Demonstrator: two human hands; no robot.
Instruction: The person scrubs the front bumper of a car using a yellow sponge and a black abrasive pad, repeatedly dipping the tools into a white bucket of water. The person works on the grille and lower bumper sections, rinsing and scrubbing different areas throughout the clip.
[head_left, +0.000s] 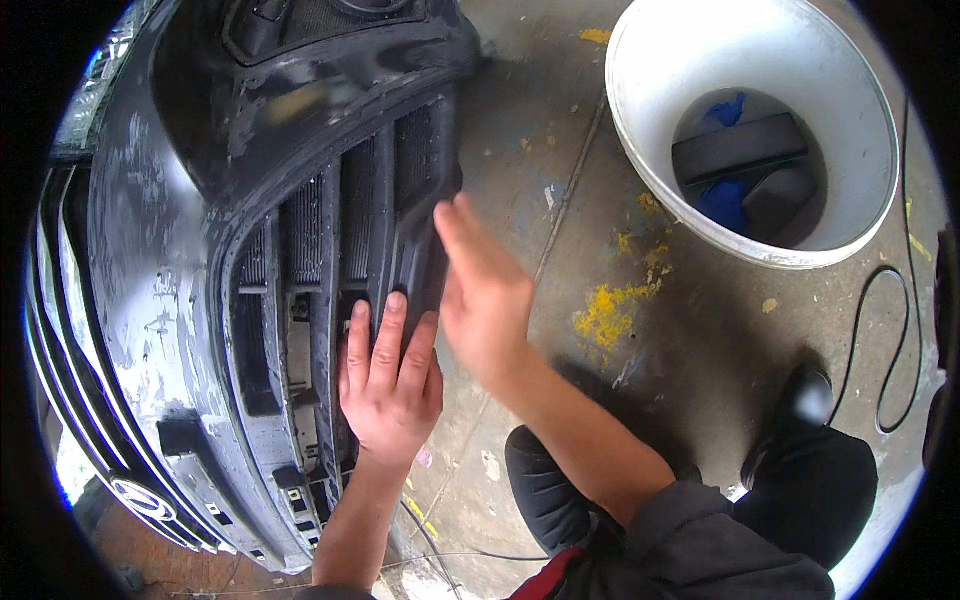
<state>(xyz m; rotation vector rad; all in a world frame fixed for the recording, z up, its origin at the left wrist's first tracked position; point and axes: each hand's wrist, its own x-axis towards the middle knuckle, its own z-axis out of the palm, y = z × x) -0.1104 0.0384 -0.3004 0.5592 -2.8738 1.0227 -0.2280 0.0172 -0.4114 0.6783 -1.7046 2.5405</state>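
A car's front bumper (165, 300) fills the left side, its grey paint patchy and scuffed. My left hand (394, 390) lies with fingers spread on the slats of the black lower grille (330, 225); I see nothing held in it. My right hand (484, 292), slightly blurred, is at the lower edge of the bumper, its fingers pointing up the picture. Its palm side is turned towards the bumper and hidden, so whether it holds anything cannot be told.
A white bucket (630, 142) at the upper right holds murky liquid, a dark block (739, 148) and blue pieces (724, 204). A thin black cable (909, 300) loops on the paint-stained concrete floor (570, 255). Another cable (431, 544) lies near the bumper's lower end.
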